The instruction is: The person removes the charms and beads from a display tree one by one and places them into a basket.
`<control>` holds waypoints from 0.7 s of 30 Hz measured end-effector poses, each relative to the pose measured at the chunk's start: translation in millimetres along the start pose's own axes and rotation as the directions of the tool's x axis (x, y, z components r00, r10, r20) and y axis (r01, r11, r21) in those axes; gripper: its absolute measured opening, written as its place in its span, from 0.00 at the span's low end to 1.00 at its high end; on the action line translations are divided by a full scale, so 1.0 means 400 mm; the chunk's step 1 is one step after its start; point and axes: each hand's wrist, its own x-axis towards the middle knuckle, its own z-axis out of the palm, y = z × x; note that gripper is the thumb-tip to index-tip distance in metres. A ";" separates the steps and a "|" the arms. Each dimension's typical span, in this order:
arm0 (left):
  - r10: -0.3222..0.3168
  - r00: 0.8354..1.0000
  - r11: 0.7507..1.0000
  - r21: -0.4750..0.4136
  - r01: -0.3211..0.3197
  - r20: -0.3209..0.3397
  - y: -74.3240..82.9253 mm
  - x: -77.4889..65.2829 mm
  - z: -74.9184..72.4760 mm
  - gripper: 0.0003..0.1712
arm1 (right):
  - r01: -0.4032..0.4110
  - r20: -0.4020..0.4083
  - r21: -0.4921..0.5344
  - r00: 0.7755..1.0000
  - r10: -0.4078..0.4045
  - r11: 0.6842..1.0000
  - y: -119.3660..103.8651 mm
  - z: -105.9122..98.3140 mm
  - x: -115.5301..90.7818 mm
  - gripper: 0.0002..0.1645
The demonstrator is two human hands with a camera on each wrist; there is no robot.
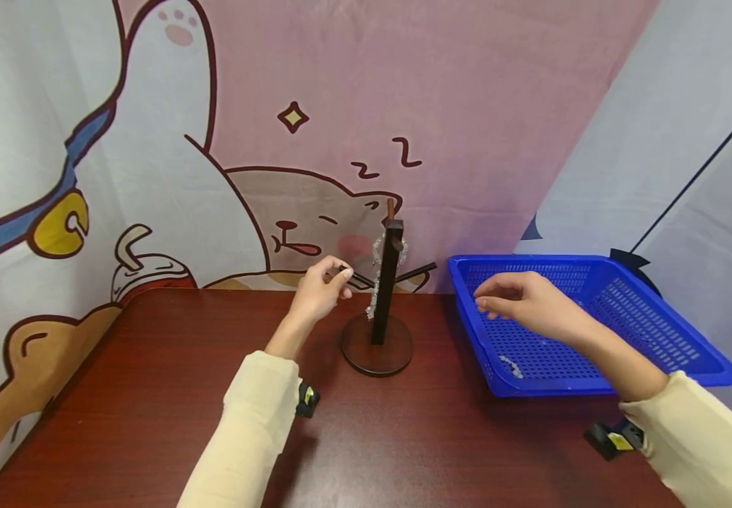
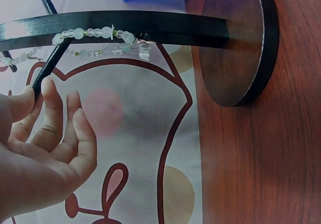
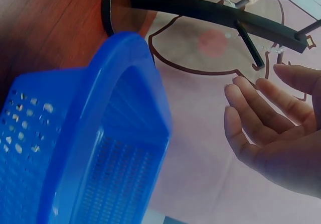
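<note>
A dark wooden display stand (image 1: 386, 296) with a round base stands upright near the back of the table. My left hand (image 1: 321, 289) pinches the tip of its left peg (image 2: 51, 63) between thumb and index finger, other fingers loosely bent. From that peg, close to the post, hangs a bracelet of clear and pale beads (image 2: 95, 32). More beads (image 1: 404, 250) hang higher on the stand. My right hand (image 1: 534, 303) hovers over the left part of the blue basket (image 1: 475, 339), fingers loosely bent, holding nothing. Inside the basket lies a small beaded strand (image 1: 512, 367).
The perforated basket sits on the reddish-brown table (image 1: 169, 395), right of the stand. A right peg (image 1: 416, 271) sticks out toward the basket. Behind the table hangs a cloth (image 1: 467, 92) printed with cartoon animals.
</note>
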 end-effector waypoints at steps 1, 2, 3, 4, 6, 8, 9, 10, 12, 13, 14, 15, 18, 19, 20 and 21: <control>0.000 1.000 1.000 0.001 0.000 0.001 0.000 0.000 0.000 0.08 | 0.000 0.003 0.002 1.000 0.000 1.000 0.000 0.004 0.005 0.13; 0.000 1.000 1.000 0.001 0.000 0.001 0.000 -0.001 0.000 0.08 | 0.001 0.006 0.007 1.000 -0.001 1.000 -0.001 0.009 0.010 0.13; 0.002 1.000 1.000 0.003 -0.002 0.001 0.000 -0.001 0.000 0.08 | 0.001 0.009 0.015 1.000 -0.001 1.000 -0.001 0.013 0.015 0.13; 0.004 1.000 1.000 0.004 -0.004 0.001 0.001 -0.002 0.000 0.08 | 0.002 0.012 0.023 1.000 -0.003 1.000 -0.001 0.018 0.020 0.13; 0.010 1.000 1.000 0.005 -0.010 0.005 0.001 -0.002 -0.001 0.08 | 0.006 0.012 0.029 1.000 -0.007 1.000 0.000 0.026 0.032 0.12; 0.014 1.000 1.000 0.003 -0.014 0.007 0.001 -0.003 -0.001 0.08 | 0.013 0.011 0.035 1.000 -0.014 0.999 -0.002 0.031 0.044 0.11; 0.016 1.000 1.000 0.004 -0.016 0.008 0.000 -0.003 -0.001 0.08 | 0.015 0.008 0.037 1.000 -0.015 0.999 -0.004 0.033 0.050 0.11; 0.015 1.000 1.000 0.003 -0.015 0.009 0.000 -0.003 -0.001 0.08 | 0.018 0.004 0.036 1.000 -0.018 0.999 -0.006 0.034 0.055 0.11; 0.012 1.000 1.000 0.002 -0.012 0.009 0.000 -0.003 -0.001 0.08 | 0.020 -0.003 0.038 1.000 -0.020 0.999 -0.012 0.035 0.064 0.10; 0.011 1.000 1.000 0.002 -0.011 0.007 0.000 -0.003 -0.001 0.08 | 0.019 -0.007 0.040 1.000 -0.018 0.999 -0.015 0.035 0.069 0.11; 0.011 1.000 1.000 0.003 -0.011 0.006 0.001 -0.003 -0.001 0.08 | 0.018 -0.012 0.040 1.000 -0.017 0.999 -0.018 0.036 0.073 0.11; 0.010 1.000 1.000 0.002 -0.010 0.004 0.001 -0.003 -0.001 0.08 | 0.013 -0.018 0.040 1.000 -0.012 0.999 -0.021 0.037 0.077 0.11; 0.010 1.000 1.000 0.000 -0.010 0.000 0.001 -0.002 -0.001 0.08 | -0.002 -0.033 0.033 0.999 0.003 0.999 -0.028 0.040 0.092 0.12; 0.011 1.000 1.000 0.001 -0.011 -0.002 0.001 -0.001 -0.001 0.08 | -0.005 -0.035 0.030 0.999 0.007 1.000 -0.030 0.042 0.097 0.12; 0.011 1.000 1.000 0.003 -0.011 -0.002 0.001 -0.001 0.000 0.08 | -0.009 -0.038 0.027 0.999 0.010 1.000 -0.031 0.043 0.102 0.12; 0.011 1.000 1.000 0.003 -0.011 -0.003 0.000 0.000 0.000 0.08 | -0.013 -0.040 0.024 0.999 0.014 1.000 -0.031 0.044 0.107 0.13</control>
